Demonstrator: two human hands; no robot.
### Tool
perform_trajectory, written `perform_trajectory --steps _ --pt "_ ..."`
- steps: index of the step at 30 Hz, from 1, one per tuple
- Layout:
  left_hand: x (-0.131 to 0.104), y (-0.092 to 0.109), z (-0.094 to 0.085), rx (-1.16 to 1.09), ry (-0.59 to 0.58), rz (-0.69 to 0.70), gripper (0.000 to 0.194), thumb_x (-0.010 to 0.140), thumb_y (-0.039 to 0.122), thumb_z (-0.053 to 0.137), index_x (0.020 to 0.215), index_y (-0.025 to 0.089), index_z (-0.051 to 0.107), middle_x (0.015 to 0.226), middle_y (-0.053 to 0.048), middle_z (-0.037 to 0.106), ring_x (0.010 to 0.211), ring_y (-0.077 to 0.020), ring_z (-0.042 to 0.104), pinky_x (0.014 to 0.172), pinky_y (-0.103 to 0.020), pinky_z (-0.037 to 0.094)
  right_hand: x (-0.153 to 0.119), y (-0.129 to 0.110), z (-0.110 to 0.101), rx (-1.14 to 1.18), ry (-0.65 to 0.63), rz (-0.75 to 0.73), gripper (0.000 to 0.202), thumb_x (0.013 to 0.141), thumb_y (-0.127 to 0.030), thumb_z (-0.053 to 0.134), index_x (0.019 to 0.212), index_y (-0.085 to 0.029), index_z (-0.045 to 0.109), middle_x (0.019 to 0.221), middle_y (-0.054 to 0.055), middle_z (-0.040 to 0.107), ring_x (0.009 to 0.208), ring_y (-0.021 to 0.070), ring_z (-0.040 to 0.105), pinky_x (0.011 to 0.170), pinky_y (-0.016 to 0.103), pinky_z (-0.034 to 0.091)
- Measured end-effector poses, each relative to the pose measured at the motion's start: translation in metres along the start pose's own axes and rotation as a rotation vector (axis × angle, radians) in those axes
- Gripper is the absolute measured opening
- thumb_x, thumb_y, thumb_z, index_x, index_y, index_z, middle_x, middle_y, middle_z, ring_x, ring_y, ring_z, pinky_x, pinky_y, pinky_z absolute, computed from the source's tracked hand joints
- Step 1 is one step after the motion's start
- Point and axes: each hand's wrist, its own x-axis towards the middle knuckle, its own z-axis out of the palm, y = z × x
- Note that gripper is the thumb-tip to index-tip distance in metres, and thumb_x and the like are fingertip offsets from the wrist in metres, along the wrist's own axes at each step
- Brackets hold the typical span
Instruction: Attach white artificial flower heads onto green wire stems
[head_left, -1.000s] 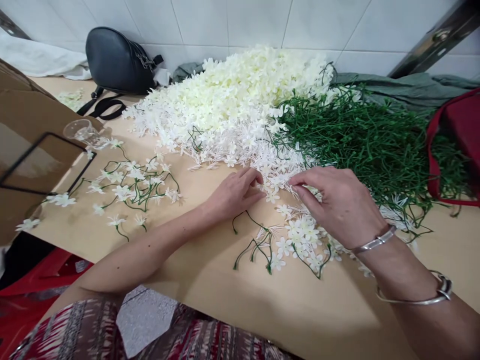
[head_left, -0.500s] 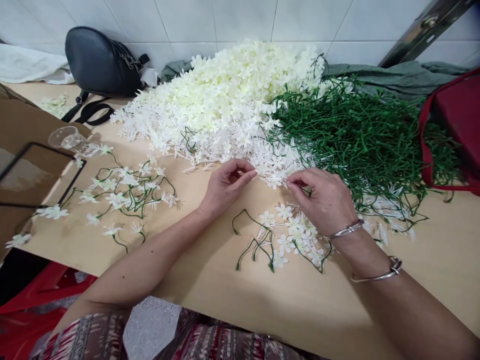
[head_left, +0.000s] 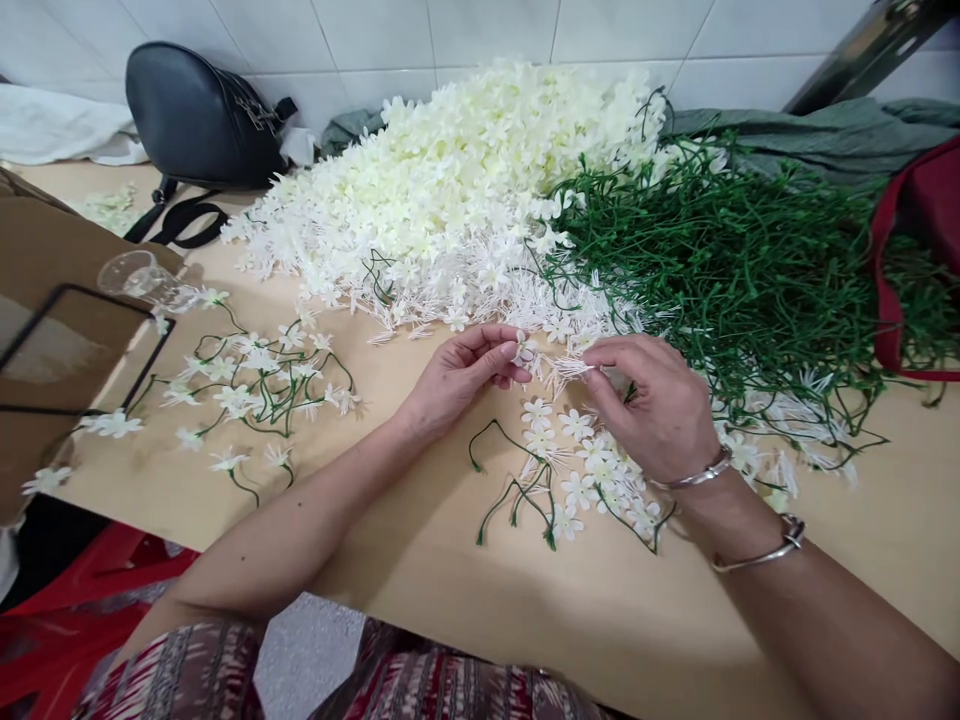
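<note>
Between the thumb and fingers of my left hand (head_left: 465,378) is a small white artificial flower head (head_left: 523,348). My right hand (head_left: 654,405) pinches a bunch of thin white stamens (head_left: 570,368) just right of that flower. Under and in front of my right hand lie loose white flower heads (head_left: 600,460), with a few green stems (head_left: 517,490) beside them. Behind both hands rises a large heap of cream-white flower heads (head_left: 457,160), fringed by white stamens (head_left: 480,285). A tangled pile of green stems (head_left: 750,270) sits beyond my right hand. Stemmed white flowers (head_left: 255,380) lie to my left.
A black bag (head_left: 199,115) stands by the tiled wall. At the left are a clear plastic cup (head_left: 146,280), a black wire frame (head_left: 45,325) and a cardboard box (head_left: 67,245). A red bag (head_left: 892,280) borders the stem pile at right, with green cloth (head_left: 810,140) behind.
A flower head now shows in my left hand and a bunch of stamens in my right; both hands were pinched near the heap's edge before. The view has shifted slightly.
</note>
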Motion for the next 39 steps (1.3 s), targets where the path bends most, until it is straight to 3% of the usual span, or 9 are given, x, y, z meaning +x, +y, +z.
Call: perform_trajectory --steps 4,10,17,21,24,27,29,34,39 --pt "0.0 -0.003 0.0 0.029 -0.019 0.017 0.043 0.088 0.056 0.092 0.109 0.022 0.076 0.098 -0.001 0.079 0.094 -0.0182 0.083 0.08 -0.028 0.058 0.0 -0.004 -0.002 0.075 -0.001 -0.048 0.012 0.107 -0.021 0.063 0.104 -0.024 0.074 0.102 0.007 0.085 0.095 0.0256 0.08 0.084 0.042 0.062" --pt "-0.004 -0.001 0.005 0.099 -0.074 0.067 0.047 0.088 0.062 0.092 0.107 0.021 0.077 0.103 -0.004 0.082 0.096 -0.0198 0.084 0.084 -0.03 0.062 -0.004 -0.025 -0.005 -0.219 -0.082 -0.113 0.018 0.11 -0.022 0.062 0.102 -0.022 0.078 0.11 0.012 0.087 0.096 0.0303 0.079 0.081 0.047 0.055" --pt "-0.006 0.0 0.006 0.143 -0.133 0.079 0.047 0.089 0.062 0.091 0.105 0.019 0.078 0.101 -0.005 0.083 0.098 -0.0204 0.084 0.092 -0.033 0.065 0.003 -0.024 -0.005 0.234 -0.009 0.039 0.008 0.103 -0.018 0.073 0.1 -0.024 0.078 0.102 0.007 0.083 0.097 0.0246 0.081 0.085 0.042 0.066" --pt "-0.003 -0.004 0.003 0.069 -0.078 0.091 0.044 0.091 0.058 0.091 0.111 0.021 0.077 0.101 -0.004 0.083 0.102 -0.0226 0.085 0.089 -0.033 0.064 0.001 -0.016 -0.004 0.087 -0.037 -0.001 0.015 0.107 -0.021 0.066 0.105 -0.027 0.08 0.104 0.008 0.084 0.102 0.0291 0.08 0.094 0.05 0.064" --pt "-0.001 -0.005 0.001 -0.043 -0.055 0.082 0.044 0.086 0.054 0.097 0.11 0.022 0.078 0.098 -0.001 0.081 0.095 -0.0196 0.084 0.086 -0.03 0.063 -0.004 -0.01 0.0 0.041 -0.149 -0.112 0.016 0.108 -0.022 0.065 0.112 -0.026 0.08 0.108 0.01 0.082 0.102 0.0305 0.076 0.092 0.051 0.063" --pt "0.0 -0.004 0.001 -0.145 -0.038 0.035 0.046 0.08 0.052 0.101 0.105 0.021 0.078 0.095 0.0 0.08 0.092 -0.0184 0.084 0.089 -0.029 0.063 -0.008 -0.005 0.006 -0.001 -0.23 -0.183 0.015 0.106 -0.018 0.066 0.105 -0.024 0.08 0.106 0.01 0.08 0.096 0.0297 0.071 0.086 0.048 0.063" --pt "-0.001 -0.002 0.001 -0.196 -0.029 0.008 0.047 0.079 0.05 0.103 0.104 0.02 0.078 0.093 0.0 0.079 0.093 -0.0193 0.084 0.091 -0.03 0.063 -0.008 -0.003 0.008 -0.002 -0.203 -0.178 0.014 0.105 -0.018 0.068 0.098 -0.024 0.077 0.103 0.01 0.08 0.094 0.0295 0.071 0.085 0.049 0.063" --pt "-0.001 -0.001 0.0 -0.26 -0.036 -0.028 0.046 0.077 0.046 0.104 0.103 0.019 0.078 0.092 0.001 0.08 0.096 -0.02 0.085 0.094 -0.03 0.063 -0.003 -0.009 0.002 0.28 -0.045 0.009 0.009 0.1 -0.02 0.075 0.094 -0.025 0.072 0.113 0.008 0.084 0.105 0.0271 0.08 0.092 0.046 0.066" --pt "-0.004 -0.001 0.002 -0.253 -0.058 -0.074 0.043 0.081 0.045 0.102 0.107 0.019 0.078 0.094 -0.001 0.082 0.103 -0.0232 0.086 0.094 -0.031 0.065 0.0 -0.015 -0.004 0.413 -0.009 0.294 0.003 0.096 -0.03 0.081 0.095 -0.028 0.079 0.092 0.0 0.083 0.077 0.0187 0.075 0.071 0.034 0.061"
